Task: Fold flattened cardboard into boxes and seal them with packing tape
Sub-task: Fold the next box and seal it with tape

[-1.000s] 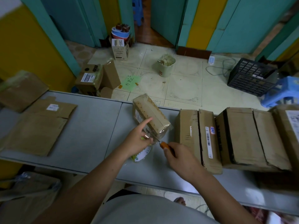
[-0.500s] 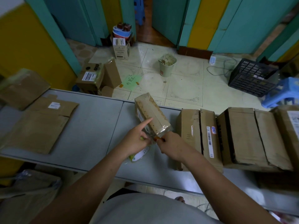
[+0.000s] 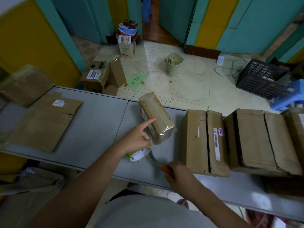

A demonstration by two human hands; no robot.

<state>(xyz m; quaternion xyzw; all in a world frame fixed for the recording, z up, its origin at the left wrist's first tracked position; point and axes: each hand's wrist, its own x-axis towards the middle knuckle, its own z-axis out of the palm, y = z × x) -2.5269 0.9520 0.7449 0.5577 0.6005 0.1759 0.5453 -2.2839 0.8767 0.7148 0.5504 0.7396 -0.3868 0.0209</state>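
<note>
A small taped cardboard box (image 3: 156,117) lies on the grey table (image 3: 98,129), clear tape wrapping its near end. My left hand (image 3: 137,139) grips a roll of packing tape (image 3: 138,154) just below the box, its index finger stretched out against the box's side. My right hand (image 3: 179,174) holds a knife with an orange handle (image 3: 164,168) near the table's front edge; its blurred blade (image 3: 153,157) points toward the tape roll. Flattened cardboard (image 3: 44,124) lies on the left of the table.
Several larger sealed boxes (image 3: 204,142) stand in a row on the table's right. On the tiled floor beyond are an open carton (image 3: 98,76), a waste bin (image 3: 173,63), a black crate (image 3: 261,78) and a blue stool (image 3: 291,94).
My right hand has pulled the knife back from the box's taped end toward the table's front edge. My left hand has stayed by the box with the tape roll.
</note>
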